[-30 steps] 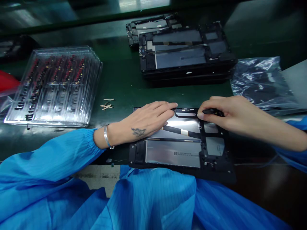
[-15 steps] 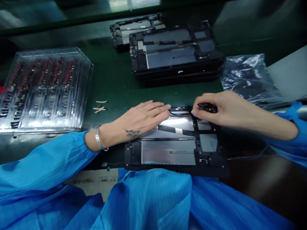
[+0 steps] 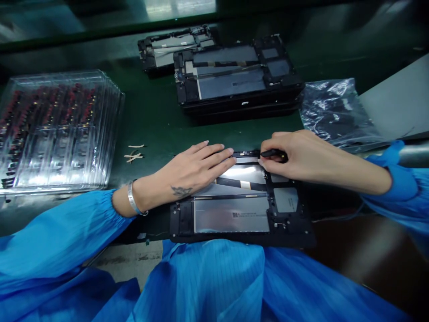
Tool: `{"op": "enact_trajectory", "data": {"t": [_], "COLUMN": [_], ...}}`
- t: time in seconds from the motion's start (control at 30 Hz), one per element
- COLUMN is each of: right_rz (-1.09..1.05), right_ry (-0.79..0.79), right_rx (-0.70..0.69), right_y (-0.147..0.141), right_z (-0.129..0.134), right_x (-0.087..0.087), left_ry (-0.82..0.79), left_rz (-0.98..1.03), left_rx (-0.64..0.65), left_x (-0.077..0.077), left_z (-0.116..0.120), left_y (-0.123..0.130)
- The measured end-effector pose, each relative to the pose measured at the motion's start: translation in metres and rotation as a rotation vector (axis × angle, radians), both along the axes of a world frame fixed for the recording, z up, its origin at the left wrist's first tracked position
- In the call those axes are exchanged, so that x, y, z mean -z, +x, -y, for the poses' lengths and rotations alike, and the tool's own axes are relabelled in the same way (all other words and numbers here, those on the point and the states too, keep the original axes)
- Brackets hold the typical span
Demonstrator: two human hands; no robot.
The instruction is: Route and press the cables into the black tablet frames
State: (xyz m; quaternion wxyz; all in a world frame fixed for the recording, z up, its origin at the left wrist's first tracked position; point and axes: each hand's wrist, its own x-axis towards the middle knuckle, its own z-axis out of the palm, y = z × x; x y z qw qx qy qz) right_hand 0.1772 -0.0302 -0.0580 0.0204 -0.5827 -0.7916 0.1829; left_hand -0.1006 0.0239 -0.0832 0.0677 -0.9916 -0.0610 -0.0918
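An open device frame [image 3: 231, 214] is pressed by the left hand [image 3: 191, 170], laid palm down across its upper left part, fingers slightly apart; a black tool [image 3: 275, 154] is gripped between thumb and curled fingers of the right hand [image 3: 295, 154] at the frame's far edge; the frame is positioned at the near edge of a green worktable [image 3: 154, 107], in front of a person in blue; beyond it, similar frames [image 3: 231, 74] are stacked, with a clear plastic bag [image 3: 335, 112] beside them; clear trays [image 3: 63, 134] of small parts are piled to the left, near pale strips [image 3: 134, 156].
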Motion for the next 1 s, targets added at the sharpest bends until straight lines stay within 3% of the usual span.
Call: {"op": "enact_trajectory", "data": {"t": [0.27, 0.53, 0.6, 0.7, 0.77, 0.8, 0.93, 1.0], "right_rz": [0.038, 0.02, -0.075, -0.412, -0.867, -1.056, -1.297, -1.34], "right_ry": [0.02, 0.058, 0.199, 0.488, 0.531, 0.513, 0.191, 0.234], "right_rx": [-0.011, -0.029, -0.001, 0.246, 0.327, 0.272, 0.254, 0.205], "right_y": [0.0, 0.0, 0.001, -0.009, -0.026, -0.037, -0.082, -0.097], "right_z": [0.001, -0.002, 0.01, 0.047, 0.078, 0.093, 0.124, 0.126], "right_x": [0.002, 0.0, -0.009, -0.02, -0.015, -0.009, 0.033, 0.049], "left_ry": [0.1, 0.215, 0.221, 0.2, 0.142, 0.092, -0.329, -0.588], "left_rz": [0.0, -0.053, -0.101, -0.144, -0.153, -0.144, -0.034, -0.034], "left_rx": [0.008, -0.058, -0.083, -0.061, -0.035, -0.039, -0.124, -0.189], "left_x": [-0.001, -0.009, -0.015, -0.021, -0.021, -0.021, -0.016, -0.014], "left_z": [0.005, 0.014, 0.015, 0.011, 0.003, -0.003, -0.03, -0.042], "left_y": [0.003, 0.032, 0.038, 0.044, 0.047, 0.049, 0.057, 0.061]}}
